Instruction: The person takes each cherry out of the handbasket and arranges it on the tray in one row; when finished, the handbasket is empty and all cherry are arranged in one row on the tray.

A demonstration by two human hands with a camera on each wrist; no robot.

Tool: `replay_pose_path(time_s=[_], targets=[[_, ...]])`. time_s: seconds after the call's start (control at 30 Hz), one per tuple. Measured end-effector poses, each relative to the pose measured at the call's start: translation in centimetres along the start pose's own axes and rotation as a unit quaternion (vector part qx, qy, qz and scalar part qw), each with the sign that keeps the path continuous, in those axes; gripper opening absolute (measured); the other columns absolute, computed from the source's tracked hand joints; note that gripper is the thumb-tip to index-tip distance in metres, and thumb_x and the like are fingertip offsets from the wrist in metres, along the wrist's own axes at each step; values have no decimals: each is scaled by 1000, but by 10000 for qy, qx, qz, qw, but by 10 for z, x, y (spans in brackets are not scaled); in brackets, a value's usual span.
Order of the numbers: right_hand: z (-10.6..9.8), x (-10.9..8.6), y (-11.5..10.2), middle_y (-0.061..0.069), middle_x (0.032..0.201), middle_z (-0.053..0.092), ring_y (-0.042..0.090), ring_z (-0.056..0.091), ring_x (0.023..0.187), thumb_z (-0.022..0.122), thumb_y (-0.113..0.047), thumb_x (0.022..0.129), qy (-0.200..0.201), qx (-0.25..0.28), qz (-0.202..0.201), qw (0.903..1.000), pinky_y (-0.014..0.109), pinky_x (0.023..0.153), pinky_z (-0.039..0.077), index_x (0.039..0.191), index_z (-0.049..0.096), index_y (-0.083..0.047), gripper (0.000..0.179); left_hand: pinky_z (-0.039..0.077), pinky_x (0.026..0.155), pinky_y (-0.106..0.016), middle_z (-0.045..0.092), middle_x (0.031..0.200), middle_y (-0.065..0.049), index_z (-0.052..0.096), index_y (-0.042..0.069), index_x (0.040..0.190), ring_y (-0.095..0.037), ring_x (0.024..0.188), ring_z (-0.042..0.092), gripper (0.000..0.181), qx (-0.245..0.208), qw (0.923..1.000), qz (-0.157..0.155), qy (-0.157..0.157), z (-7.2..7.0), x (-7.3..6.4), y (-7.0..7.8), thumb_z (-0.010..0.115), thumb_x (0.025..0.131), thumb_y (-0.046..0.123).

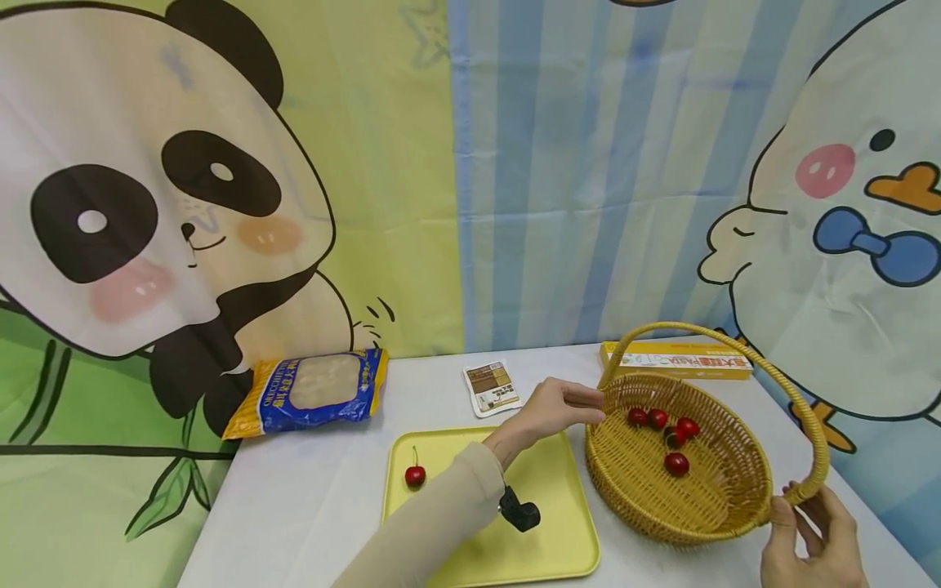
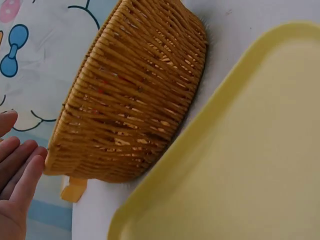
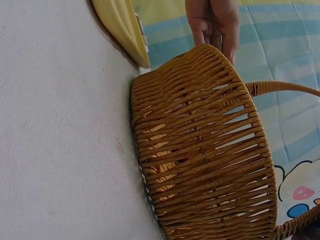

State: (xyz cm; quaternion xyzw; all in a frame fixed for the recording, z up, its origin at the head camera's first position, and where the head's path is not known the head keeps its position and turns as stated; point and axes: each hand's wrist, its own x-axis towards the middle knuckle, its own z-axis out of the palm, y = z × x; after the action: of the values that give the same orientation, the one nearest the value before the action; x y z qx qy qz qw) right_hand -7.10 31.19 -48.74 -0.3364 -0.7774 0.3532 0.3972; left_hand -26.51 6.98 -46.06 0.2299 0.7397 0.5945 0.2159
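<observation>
A round woven basket (image 1: 680,490) with an arched handle (image 1: 797,400) stands right of the yellow tray (image 1: 547,547). Inside lie several red cherries (image 1: 676,464). My left hand (image 1: 555,412) reaches over the tray to the basket's left rim, its fingers fairly straight and the tips at the rim beside the handle's end; the left wrist view shows these fingers (image 2: 22,170) close to the weave. At the opposite side, my right hand (image 1: 812,543) grips the basket where the handle meets the rim. A small dark red bit shows by its fingers, too covered to identify.
One cherry (image 1: 415,476) with a stem lies on the tray's left part. Behind are a blue and yellow pasta bag (image 1: 323,388), a small brown and white packet (image 1: 491,388) and a yellow pasta box (image 1: 680,359). A printed curtain (image 1: 529,204) hangs behind the white table (image 1: 294,506).
</observation>
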Motion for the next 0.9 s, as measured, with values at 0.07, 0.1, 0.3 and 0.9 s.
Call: replay_pose_path(time_s=[0.07, 0.1, 0.3, 0.9], targets=[[-1, 0, 0, 17, 146, 58, 21, 53, 142, 58, -12, 107, -12, 10, 2, 10000, 16, 112, 42, 157, 46, -22, 52, 58, 93, -28, 79, 114, 8, 79, 24, 123, -1, 99, 72, 29, 13, 10000, 21, -27, 6, 5, 1, 80, 95, 27], [-1, 0, 0, 17, 146, 58, 20, 53, 142, 58, -13, 107, -9, 14, -8, 10000, 15, 112, 42, 157, 47, -22, 52, 58, 92, -27, 79, 114, 8, 79, 23, 122, -1, 99, 71, 28, 34, 10000, 22, -28, 9, 7, 2, 80, 94, 26], [-2, 0, -1, 15, 143, 61, 14, 55, 139, 61, -12, 105, 43, 11, -50, 10000, 12, 108, 44, 155, 49, -26, 53, 57, 89, -24, 79, 116, 4, 80, 22, 120, 0, 98, 70, 27, 113, 9999, -61, -91, 27, 15, 9, 82, 93, 24], [-3, 0, 4, 17, 135, 66, -4, 56, 127, 66, -10, 103, 193, 137, -548, 9982, 6, 102, 44, 153, 52, -25, 54, 58, 86, -26, 79, 112, 6, 81, 21, 119, -2, 99, 70, 26, 647, 9975, -271, 65, 52, 44, 13, 82, 93, 21]])
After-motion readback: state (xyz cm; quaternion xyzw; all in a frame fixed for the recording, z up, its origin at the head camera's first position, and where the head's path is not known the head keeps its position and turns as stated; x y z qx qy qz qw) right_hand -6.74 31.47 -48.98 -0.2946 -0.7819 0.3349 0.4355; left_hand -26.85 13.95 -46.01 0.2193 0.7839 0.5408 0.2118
